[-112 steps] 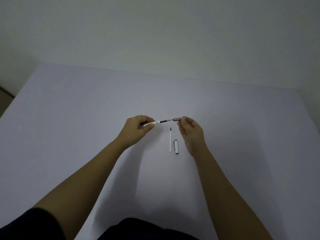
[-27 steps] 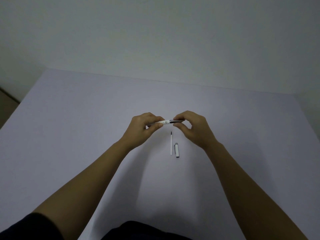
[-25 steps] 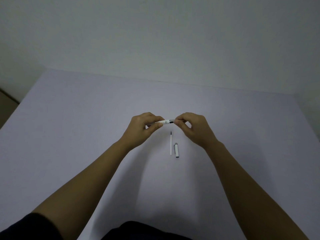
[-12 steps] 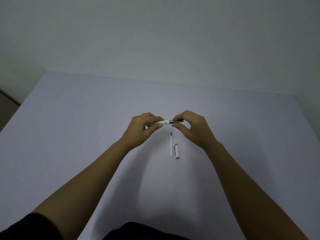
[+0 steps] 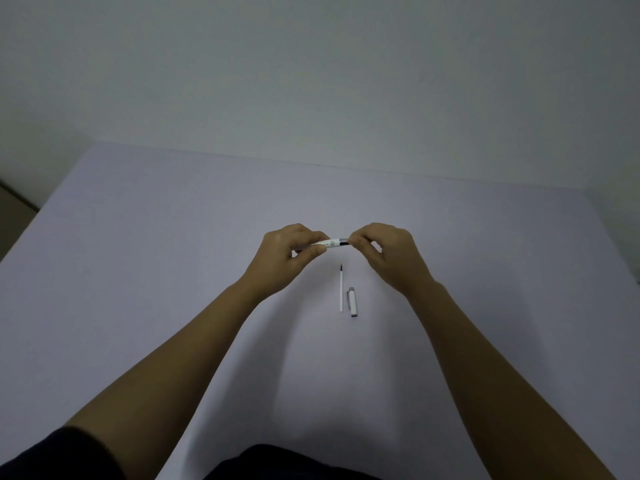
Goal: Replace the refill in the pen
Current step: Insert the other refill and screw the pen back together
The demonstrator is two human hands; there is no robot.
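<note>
A white pen barrel (image 5: 329, 243) lies level in the air between both hands above the table. My left hand (image 5: 289, 259) pinches its left part between thumb and fingers. My right hand (image 5: 388, 256) grips the pen's dark tip section (image 5: 344, 241) at the right end; most of that section is hidden by the fingers. Below the hands, a thin white refill (image 5: 341, 289) with a dark tip lies on the table, pointing away from me. Right beside it lies the white pen cap (image 5: 353, 301) with a grey clip.
The pale lavender table (image 5: 138, 254) stretches wide on all sides, with its far edge against a plain wall (image 5: 311, 81). A strip of floor (image 5: 14, 206) shows at the far left. My forearms reach in from the bottom corners.
The dark refill that stood exposed between the barrel and the tip section is now almost fully inside; my hands have closed together. My right fingers shifted slightly on the tip section over the last second.
</note>
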